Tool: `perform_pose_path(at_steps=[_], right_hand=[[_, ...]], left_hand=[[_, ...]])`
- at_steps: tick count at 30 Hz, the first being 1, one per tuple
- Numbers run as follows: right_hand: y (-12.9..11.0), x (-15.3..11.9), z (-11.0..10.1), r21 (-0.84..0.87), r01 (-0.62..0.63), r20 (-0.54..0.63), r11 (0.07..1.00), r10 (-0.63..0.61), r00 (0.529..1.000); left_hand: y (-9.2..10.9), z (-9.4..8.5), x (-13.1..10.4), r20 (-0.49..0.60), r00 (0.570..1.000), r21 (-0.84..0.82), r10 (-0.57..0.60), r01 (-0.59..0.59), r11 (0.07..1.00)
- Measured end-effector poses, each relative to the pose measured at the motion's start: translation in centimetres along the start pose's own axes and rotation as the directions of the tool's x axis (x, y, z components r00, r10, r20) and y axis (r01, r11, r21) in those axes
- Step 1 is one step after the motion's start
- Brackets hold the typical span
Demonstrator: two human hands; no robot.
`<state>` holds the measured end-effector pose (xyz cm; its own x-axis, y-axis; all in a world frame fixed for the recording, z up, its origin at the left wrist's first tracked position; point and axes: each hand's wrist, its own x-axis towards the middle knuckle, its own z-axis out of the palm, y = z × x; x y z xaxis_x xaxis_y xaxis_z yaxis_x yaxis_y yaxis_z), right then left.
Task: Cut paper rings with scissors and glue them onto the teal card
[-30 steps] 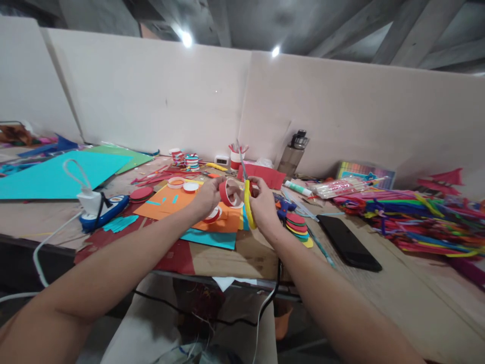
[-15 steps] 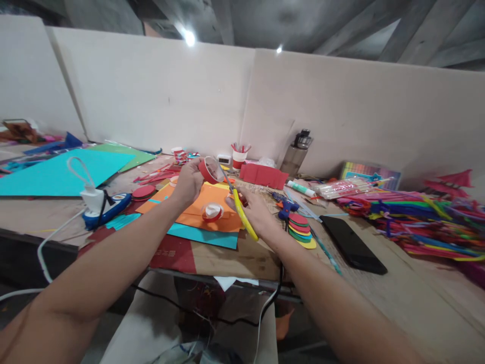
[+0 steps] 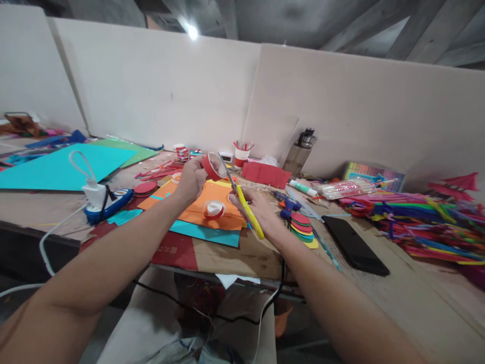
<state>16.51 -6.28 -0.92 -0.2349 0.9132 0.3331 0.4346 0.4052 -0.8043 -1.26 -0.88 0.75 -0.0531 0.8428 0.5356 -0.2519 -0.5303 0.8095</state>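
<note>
Paper ring and scissors met above the orange sheets

The left hand held a red paper ring in a pinching grip at its left side, though its thumb and fingertips were partly hidden. The ring was above the far part of the orange sheets. The right hand had its grip closed around yellow-handled scissors; the fingers inside the handles were hard to make out. The blades pointed up and away beside the ring's right edge, perhaps touching it; the view was too small to settle that. A second red-and-white ring sat on the orange sheets. The left forearm covered part of the tabletop. A large turquoise sheet was cut off at the left edge, and a colourful bundle ran out at the right.
</note>
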Motion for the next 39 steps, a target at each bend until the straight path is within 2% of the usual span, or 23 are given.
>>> perform_pose_path(at_steps=[4, 11, 21, 32, 39], right_hand=[[-0.1, 0.0, -0.1, -0.004, 0.016, 0.062, 1.000, -0.015, 0.998], [-0.3, -0.2, 0.0, 0.013, 0.016, 0.043, 1.000, -0.017, 0.999], [-0.3, -0.3, 0.1, 0.030, 0.017, 0.043, 0.999, -0.019, 0.999], [0.3, -0.3, 0.4, 0.008, 0.014, 0.017, 1.000, -0.014, 1.000], [-0.1, -0.5, 0.2, -0.047, 0.012, 0.057, 0.999, -0.009, 0.998]], left_hand=[[0.0, 0.0, 0.0, 0.029, 1.000, -0.024, -0.010, 0.011, 1.000], [0.5, 0.2, -0.1, 0.037, 0.999, -0.078, -0.033, 0.036, 0.996], [-0.4, -0.6, 0.5, -0.011, 0.995, -0.103, -0.101, 0.099, 0.990], [-0.4, -1.0, 0.9, 0.002, 0.981, -0.172, -0.195, 0.192, 0.966], [-0.1, -1.1, 0.9, -0.010, 0.990, -0.181, -0.142, 0.138, 0.974]])
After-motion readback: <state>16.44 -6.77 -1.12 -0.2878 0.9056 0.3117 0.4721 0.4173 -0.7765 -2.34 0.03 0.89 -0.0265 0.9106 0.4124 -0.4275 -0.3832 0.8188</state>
